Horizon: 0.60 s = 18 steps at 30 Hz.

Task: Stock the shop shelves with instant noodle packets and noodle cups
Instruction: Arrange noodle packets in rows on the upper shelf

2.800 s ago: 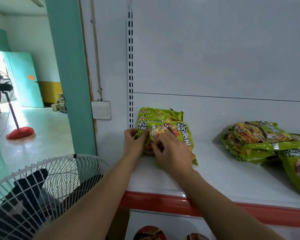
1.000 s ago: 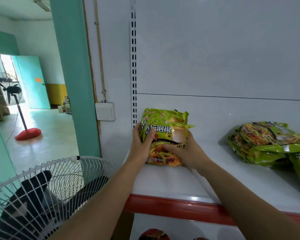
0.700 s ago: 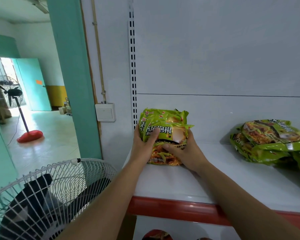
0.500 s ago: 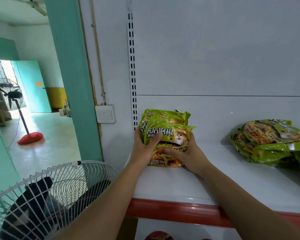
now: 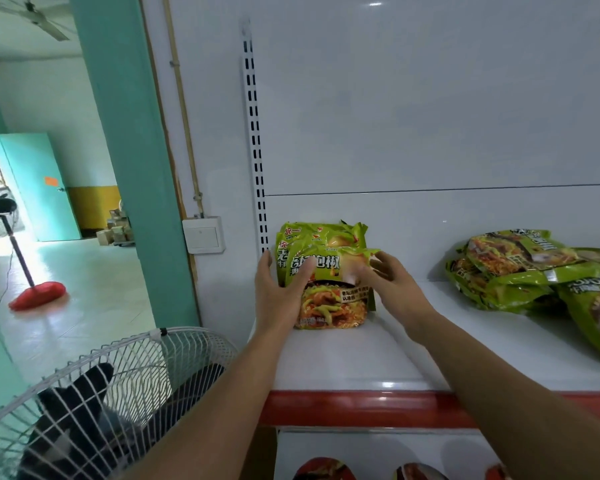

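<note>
Green instant noodle packets (image 5: 329, 271) stand upright in a short row at the left end of the white shelf (image 5: 378, 358), against the back panel. My left hand (image 5: 278, 299) cups the left edge of the front packet, with the thumb lying across its face. To the packet's right, my right hand (image 5: 392, 285) is blurred, its fingers spread and just off the packet's right edge. More green noodle packets (image 5: 520, 271) lie flat in a loose pile at the right of the shelf.
The shelf has a red front lip (image 5: 361, 407); round red items (image 5: 323, 471) show on the level below. A white-caged floor fan (image 5: 101, 403) stands close at lower left. A slotted upright (image 5: 255, 140) and a wall switch (image 5: 203, 235) are left of the packets.
The front packet was stood upright against the ones behind it. My right hand has since let go of it and spread its fingers; my left hand stays on its left edge.
</note>
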Tool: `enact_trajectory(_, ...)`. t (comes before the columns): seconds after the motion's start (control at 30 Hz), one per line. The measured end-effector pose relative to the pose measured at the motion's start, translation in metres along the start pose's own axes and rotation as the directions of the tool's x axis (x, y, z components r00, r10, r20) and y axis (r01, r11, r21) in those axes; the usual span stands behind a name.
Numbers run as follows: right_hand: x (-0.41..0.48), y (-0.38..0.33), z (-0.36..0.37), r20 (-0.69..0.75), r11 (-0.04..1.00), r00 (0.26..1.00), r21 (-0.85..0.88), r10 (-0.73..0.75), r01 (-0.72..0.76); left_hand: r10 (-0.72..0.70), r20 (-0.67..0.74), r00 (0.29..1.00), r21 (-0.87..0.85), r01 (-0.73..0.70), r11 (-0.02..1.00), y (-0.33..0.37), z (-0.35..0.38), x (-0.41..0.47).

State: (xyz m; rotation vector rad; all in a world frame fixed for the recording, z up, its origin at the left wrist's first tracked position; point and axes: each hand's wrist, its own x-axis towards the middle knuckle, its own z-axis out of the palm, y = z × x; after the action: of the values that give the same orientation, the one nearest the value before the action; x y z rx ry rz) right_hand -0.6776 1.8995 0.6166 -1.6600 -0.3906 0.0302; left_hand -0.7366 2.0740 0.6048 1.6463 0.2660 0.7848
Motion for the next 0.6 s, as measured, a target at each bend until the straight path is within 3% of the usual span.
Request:
enact_trajectory(0.13,-0.009,-0.011,-0.015,-0.117,0.994,0.993,-0.110,0.002,-0.015,0.064,-0.111,0.992,0.001,-0.065,0.998,0.007,-0.005,-0.002)
enact_trajectory(0.27,-0.018,-0.022,-0.040,-0.254,0.949,0.966,-0.312,-0.052,-0.031,0.385,-0.218,0.897,0.057,-0.382,0.923,0.024,0.000,-0.009)
enact_trajectory(0.33,-0.021,-0.029,-0.057,-0.309,0.912,0.947,-0.406,-0.088,-0.048,0.511,-0.131,0.850,0.081,-0.504,0.860,0.037,0.012,-0.019)
enact_trajectory(0.4,-0.024,-0.037,-0.075,-0.332,0.852,0.934,-0.520,-0.130,-0.066,0.519,0.042,0.853,0.082,-0.521,0.850,0.050,0.032,-0.034)
enact_trajectory(0.5,-0.027,-0.047,-0.108,-0.328,0.701,0.924,-0.706,-0.196,-0.102,0.376,0.332,0.865,0.158,-0.443,0.882,0.059,0.067,-0.056)
enact_trajectory(0.6,-0.031,-0.050,-0.145,-0.340,0.558,0.906,-0.816,-0.251,-0.151,0.189,0.500,0.845,0.295,-0.372,0.880,0.063,0.107,-0.072)
